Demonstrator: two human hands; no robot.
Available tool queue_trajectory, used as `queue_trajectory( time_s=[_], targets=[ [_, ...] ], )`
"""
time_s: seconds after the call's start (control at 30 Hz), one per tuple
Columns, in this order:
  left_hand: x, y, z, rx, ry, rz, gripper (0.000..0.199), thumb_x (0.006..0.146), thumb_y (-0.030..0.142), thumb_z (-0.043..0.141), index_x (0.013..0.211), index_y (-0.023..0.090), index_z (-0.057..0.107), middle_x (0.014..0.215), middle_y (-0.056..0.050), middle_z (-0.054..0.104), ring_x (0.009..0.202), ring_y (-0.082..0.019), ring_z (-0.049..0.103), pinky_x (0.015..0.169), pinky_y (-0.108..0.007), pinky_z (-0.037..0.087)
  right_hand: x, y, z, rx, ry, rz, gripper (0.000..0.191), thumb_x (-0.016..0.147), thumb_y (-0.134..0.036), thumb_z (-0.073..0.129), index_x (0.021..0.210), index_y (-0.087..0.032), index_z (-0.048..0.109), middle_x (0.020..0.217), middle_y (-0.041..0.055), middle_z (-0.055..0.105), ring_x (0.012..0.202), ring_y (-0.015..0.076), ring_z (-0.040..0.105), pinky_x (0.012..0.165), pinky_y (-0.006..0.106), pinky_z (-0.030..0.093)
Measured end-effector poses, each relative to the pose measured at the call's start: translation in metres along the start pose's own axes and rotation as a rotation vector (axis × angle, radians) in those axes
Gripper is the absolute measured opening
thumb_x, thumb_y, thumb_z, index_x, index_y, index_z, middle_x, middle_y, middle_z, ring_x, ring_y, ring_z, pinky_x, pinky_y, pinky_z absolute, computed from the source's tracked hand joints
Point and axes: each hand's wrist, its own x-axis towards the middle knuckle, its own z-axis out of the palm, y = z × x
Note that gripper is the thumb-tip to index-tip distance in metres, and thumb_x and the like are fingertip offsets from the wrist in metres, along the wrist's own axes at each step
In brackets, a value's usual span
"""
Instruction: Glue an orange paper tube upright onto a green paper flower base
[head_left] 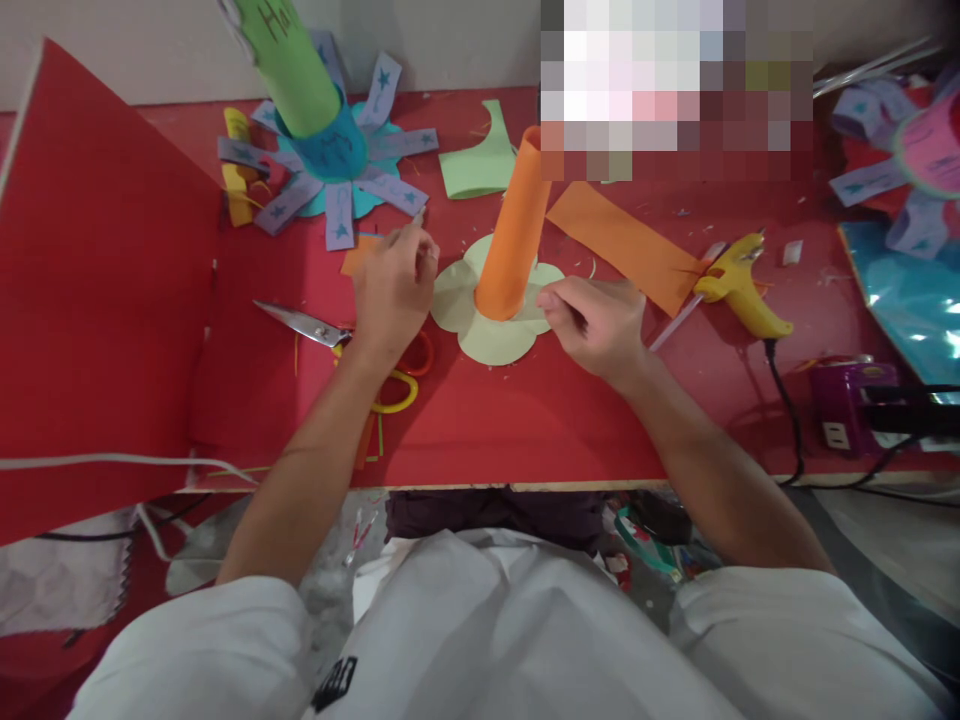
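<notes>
An orange paper tube point(514, 235) stands, leaning slightly right, on a pale green flower-shaped paper point(495, 342). Just left of the flower is my left hand point(397, 285), its index finger stretched towards a purple strip and the others loosely bent; I see nothing held in it. My right hand point(600, 320) is closed at the flower's right petal, fingertips pressed together; whatever is between them is too small to make out. Scissors point(307, 325) with red and yellow handles lie partly under my left wrist. A small orange paper piece point(356, 256) is beside my left hand.
Behind stand a green tube point(300, 85) on a blue base with purple strips and a cut green paper point(476, 168). An orange strip point(622, 245) and yellow glue gun point(742, 290) with its cord are at right, near a purple box point(847, 400). A red board point(105, 290) rises left.
</notes>
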Motion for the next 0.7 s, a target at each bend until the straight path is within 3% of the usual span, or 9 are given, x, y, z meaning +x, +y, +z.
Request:
queue_trajectory(
  time_s=[0.13,0.3,0.4,0.53,0.7],
  targets=[
    [-0.008,0.009,-0.001,0.038,-0.117,-0.130,0.018,0.108,0.034,0.063,0.093,0.026,0.062,0.098,-0.005,0.071,0.101,-0.026,0.068,0.091,-0.041,0.050,-0.001,0.000,0.000,0.002,-0.016,0.013,0.049,0.118,-0.045,0.043,0.078,-0.023,0.060,0.056,-0.0023,0.052,0.049,0.0112,0.044,0.051,0.032,0.030],
    [-0.011,0.003,0.005,-0.025,-0.115,-0.043,0.016,0.102,0.028,0.072,0.096,0.025,0.057,0.119,-0.011,0.067,0.115,-0.031,0.068,0.099,-0.045,0.055,0.000,0.000,-0.001,-0.017,-0.068,0.051,0.054,0.119,-0.049,0.037,0.078,-0.023,0.060,0.055,-0.0017,0.050,0.049,0.0119,0.044,0.052,0.033,0.029],
    [-0.009,-0.003,0.010,-0.080,-0.101,-0.006,0.018,0.101,0.024,0.073,0.100,0.025,0.055,0.121,-0.010,0.067,0.104,-0.026,0.069,0.089,-0.043,0.054,0.001,-0.001,-0.001,0.023,-0.047,0.041,0.051,0.118,-0.047,0.040,0.077,-0.023,0.060,0.055,-0.0020,0.050,0.049,0.0117,0.044,0.052,0.032,0.029],
    [-0.004,-0.009,0.016,-0.226,-0.126,-0.038,0.017,0.100,0.022,0.073,0.106,0.026,0.057,0.102,-0.004,0.068,0.087,-0.020,0.066,0.075,-0.037,0.048,0.000,-0.002,-0.001,0.020,-0.055,0.038,0.050,0.117,-0.045,0.041,0.078,-0.023,0.061,0.055,-0.0016,0.051,0.048,0.0121,0.045,0.052,0.033,0.031],
    [0.003,-0.011,0.019,-0.238,-0.146,-0.078,0.006,0.100,0.023,0.072,0.100,0.024,0.066,0.093,-0.002,0.068,0.083,-0.018,0.063,0.074,-0.036,0.046,0.000,-0.002,-0.003,-0.042,-0.089,0.159,0.052,0.117,-0.052,0.037,0.080,-0.026,0.061,0.062,0.0018,0.059,0.054,0.0164,0.053,0.056,0.036,0.039]
  ],
)
